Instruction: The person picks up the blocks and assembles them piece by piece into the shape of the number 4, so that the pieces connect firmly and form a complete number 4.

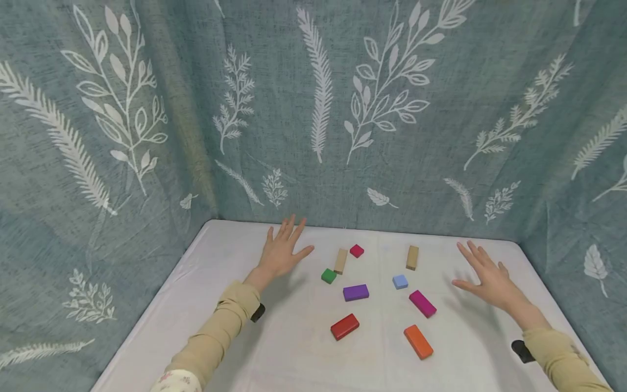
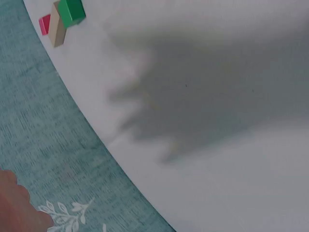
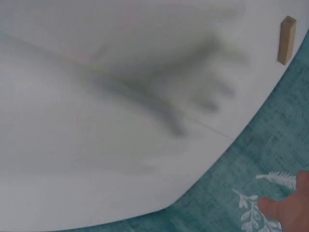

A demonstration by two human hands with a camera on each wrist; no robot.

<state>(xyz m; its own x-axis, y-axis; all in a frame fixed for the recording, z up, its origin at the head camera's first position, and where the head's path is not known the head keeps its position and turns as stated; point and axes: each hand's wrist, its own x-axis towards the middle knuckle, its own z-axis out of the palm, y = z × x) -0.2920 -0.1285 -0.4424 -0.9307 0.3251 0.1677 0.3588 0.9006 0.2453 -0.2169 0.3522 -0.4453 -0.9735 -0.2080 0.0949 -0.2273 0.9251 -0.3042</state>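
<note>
My left hand (image 1: 280,256) hovers over the left side of the table, fingers spread and holding nothing. Over the right side my right hand (image 1: 491,280) is likewise spread and bare. Nearest the left hand are a green block (image 1: 329,276) and a plain wooden block (image 1: 340,261), with a pinkish-red block (image 1: 357,251) just beyond. Between the hands lie a purple block (image 1: 356,293), a red block (image 1: 345,326), a light blue block (image 1: 400,281) and an orange block (image 1: 418,342). A magenta block (image 1: 423,304) and another wooden block (image 1: 412,258) lie closer to the right hand.
The blocks lie apart on a white cloth-covered table (image 1: 294,359). A blue-green curtain (image 1: 274,109) with white leaf prints rises behind the far edge and along both sides. In both wrist views, hand shadows fall on the white cloth.
</note>
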